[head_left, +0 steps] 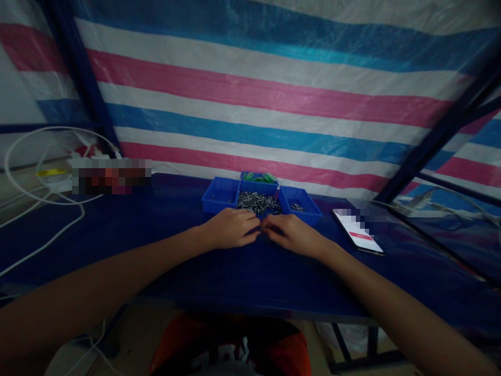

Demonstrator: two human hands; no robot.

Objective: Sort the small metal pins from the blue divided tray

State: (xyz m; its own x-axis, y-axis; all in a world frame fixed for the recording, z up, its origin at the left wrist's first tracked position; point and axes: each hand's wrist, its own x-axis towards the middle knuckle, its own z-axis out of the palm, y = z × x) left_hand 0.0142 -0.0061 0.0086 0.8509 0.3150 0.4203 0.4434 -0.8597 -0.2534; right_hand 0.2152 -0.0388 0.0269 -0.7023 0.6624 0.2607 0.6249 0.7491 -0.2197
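My left hand [235,228] and my right hand [291,233] meet fingertip to fingertip above the near side of the blue table, both with pinched fingers. A tiny dark piece seems to sit between the fingertips, too small to name. Just beyond them lies a heap of small dark metal pins [258,201]. To the left of the heap stands a blue bin [221,204] with a few pins inside. Another blue bin [309,214] on the right holds several pins. Behind the heap, a third blue bin [258,185] contains green pieces [262,177].
A phone [358,232] with a lit screen lies on the blue table [168,209] at the right. White cables [74,214] loop over the left side. A striped tarp [254,94] hangs behind, between dark blue frame posts [84,73].
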